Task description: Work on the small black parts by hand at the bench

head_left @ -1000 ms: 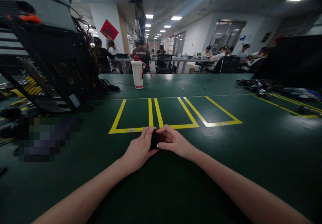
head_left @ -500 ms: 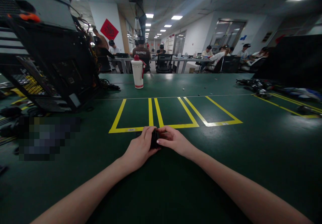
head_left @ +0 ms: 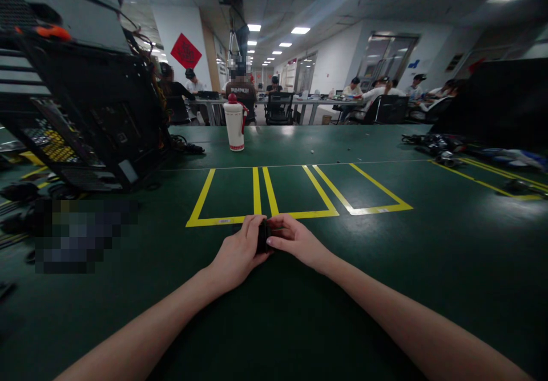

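Note:
A small black object (head_left: 262, 237) is between my hands, low over the green table, just on the near side of the yellow tape. Its kind cannot be made out, since my fingers cover most of it. My left hand (head_left: 240, 249) wraps round it from the left and over its top. From the right, the fingers and thumb of my right hand (head_left: 298, 241) close on its other side. A dark part sticks out a little behind the left hand's fingers.
Yellow tape outlines (head_left: 299, 215) mark the green table (head_left: 363, 284). Beyond them stands a white cup with a red lid (head_left: 235, 125). An open computer case (head_left: 103, 124) is at left, with cables (head_left: 186, 144) by it. Dark clutter (head_left: 440, 149) lies at right. People sit at far desks.
Both hands stay nearly in place around the black object. The view has shifted very slightly. In the background a person at left has moved.

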